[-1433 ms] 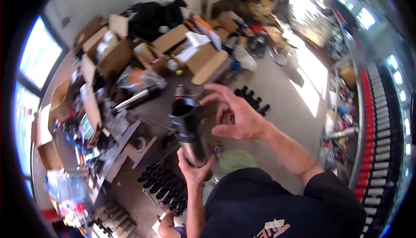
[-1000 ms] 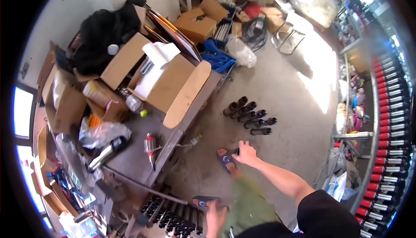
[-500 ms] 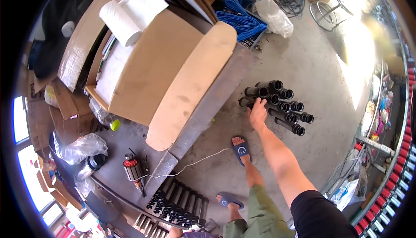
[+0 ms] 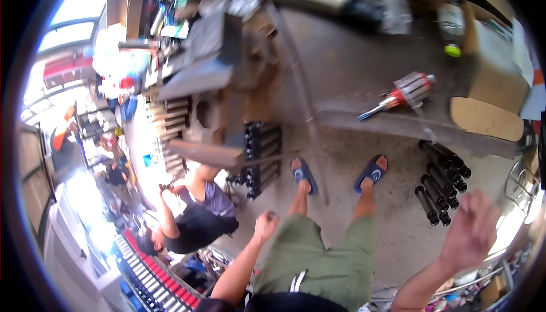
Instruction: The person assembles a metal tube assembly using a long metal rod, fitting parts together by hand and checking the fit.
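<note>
My left hand hangs in front of my left thigh, its fingers loosely curled with nothing visible in them. At the right, my right hand is raised, smeared by motion, so its fingers do not show clearly. It is nearest to a group of black tubes lying side by side on the floor, and stands apart from them in the picture. Another stack of black tubes sits left of my feet by the bench. On the bench lies a motor armature with a red and silver body and a shaft.
The metal workbench runs across the front. On it are a clear bottle with a green cap and a cardboard box. A co-worker sits bent over at the left, beside a roller conveyor with red parts.
My view has swung left, toward the bench and the co-worker. My right hand has come away from the tubes on the floor. My left hand has come into view.
</note>
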Action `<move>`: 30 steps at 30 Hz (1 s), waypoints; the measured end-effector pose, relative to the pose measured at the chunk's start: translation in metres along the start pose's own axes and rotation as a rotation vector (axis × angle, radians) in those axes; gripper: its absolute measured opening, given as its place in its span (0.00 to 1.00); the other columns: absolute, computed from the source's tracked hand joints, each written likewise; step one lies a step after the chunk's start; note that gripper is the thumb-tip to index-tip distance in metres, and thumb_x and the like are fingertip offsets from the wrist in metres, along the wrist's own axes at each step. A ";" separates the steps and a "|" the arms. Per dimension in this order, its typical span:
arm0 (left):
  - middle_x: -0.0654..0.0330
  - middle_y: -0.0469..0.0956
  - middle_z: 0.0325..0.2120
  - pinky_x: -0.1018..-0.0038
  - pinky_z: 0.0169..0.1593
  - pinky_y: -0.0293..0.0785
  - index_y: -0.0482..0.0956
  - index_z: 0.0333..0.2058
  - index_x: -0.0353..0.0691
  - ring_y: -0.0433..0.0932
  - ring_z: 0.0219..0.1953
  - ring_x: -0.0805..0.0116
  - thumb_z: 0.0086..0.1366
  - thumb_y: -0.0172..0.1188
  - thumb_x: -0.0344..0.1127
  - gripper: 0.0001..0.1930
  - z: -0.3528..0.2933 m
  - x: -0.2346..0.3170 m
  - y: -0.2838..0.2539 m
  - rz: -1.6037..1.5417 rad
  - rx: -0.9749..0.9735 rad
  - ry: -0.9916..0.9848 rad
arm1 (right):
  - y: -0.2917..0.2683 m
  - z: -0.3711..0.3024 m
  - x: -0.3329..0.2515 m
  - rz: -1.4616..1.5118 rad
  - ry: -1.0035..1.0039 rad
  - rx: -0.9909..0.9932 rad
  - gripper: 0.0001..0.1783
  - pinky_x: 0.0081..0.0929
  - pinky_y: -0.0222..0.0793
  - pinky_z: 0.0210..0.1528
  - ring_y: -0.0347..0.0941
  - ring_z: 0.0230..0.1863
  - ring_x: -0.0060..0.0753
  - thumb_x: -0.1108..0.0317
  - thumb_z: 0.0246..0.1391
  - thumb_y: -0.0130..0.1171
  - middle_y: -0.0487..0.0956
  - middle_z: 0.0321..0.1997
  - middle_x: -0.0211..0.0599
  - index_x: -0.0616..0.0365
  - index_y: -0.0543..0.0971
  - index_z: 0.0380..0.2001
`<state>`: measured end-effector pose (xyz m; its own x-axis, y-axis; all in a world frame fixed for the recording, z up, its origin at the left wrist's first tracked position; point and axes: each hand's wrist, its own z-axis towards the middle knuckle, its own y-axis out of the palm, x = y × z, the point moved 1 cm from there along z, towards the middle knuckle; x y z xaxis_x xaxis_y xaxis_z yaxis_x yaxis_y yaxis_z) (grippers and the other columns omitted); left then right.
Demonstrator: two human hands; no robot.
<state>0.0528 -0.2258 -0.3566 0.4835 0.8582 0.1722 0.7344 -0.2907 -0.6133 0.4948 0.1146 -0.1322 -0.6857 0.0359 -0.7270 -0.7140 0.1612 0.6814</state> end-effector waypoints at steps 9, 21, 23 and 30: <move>0.39 0.81 0.46 0.57 0.57 0.75 0.76 0.52 0.35 0.79 0.53 0.40 0.54 0.66 0.46 0.29 0.165 -0.194 0.011 -0.076 0.119 -0.357 | 0.247 -0.120 0.148 -0.747 0.733 -0.380 0.07 0.38 0.63 0.40 0.70 0.37 0.40 0.66 0.48 0.56 0.74 0.29 0.38 0.57 0.71 0.27; 0.49 0.84 0.43 0.56 0.52 0.79 0.83 0.46 0.39 0.83 0.48 0.48 0.52 0.72 0.53 0.28 0.229 -0.240 0.028 0.028 -0.041 -0.457 | 0.329 -0.211 0.293 -0.663 1.172 -0.468 0.10 0.33 0.62 0.41 0.69 0.35 0.34 0.62 0.55 0.56 0.73 0.28 0.32 0.53 0.69 0.25; 0.48 0.85 0.43 0.56 0.52 0.79 0.87 0.39 0.40 0.83 0.48 0.49 0.50 0.72 0.56 0.26 0.205 -0.240 0.033 0.021 0.021 -0.482 | 0.336 -0.209 0.287 -0.563 1.191 -0.486 0.11 0.32 0.61 0.42 0.68 0.34 0.33 0.61 0.56 0.56 0.73 0.28 0.31 0.52 0.69 0.25; 0.46 0.84 0.28 0.60 0.41 0.78 0.84 0.32 0.27 0.84 0.34 0.54 0.45 0.70 0.56 0.31 0.058 -0.167 -0.044 -0.524 0.146 -0.613 | 0.363 -0.166 0.174 0.055 0.882 -0.496 0.14 0.29 0.61 0.43 0.68 0.33 0.30 0.59 0.60 0.56 0.73 0.28 0.28 0.50 0.67 0.24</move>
<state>-0.0879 -0.3320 -0.4031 -0.2829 0.9584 0.0383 0.7027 0.2343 -0.6717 0.0923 0.0159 0.0028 -0.4360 -0.7425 -0.5084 -0.5193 -0.2538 0.8160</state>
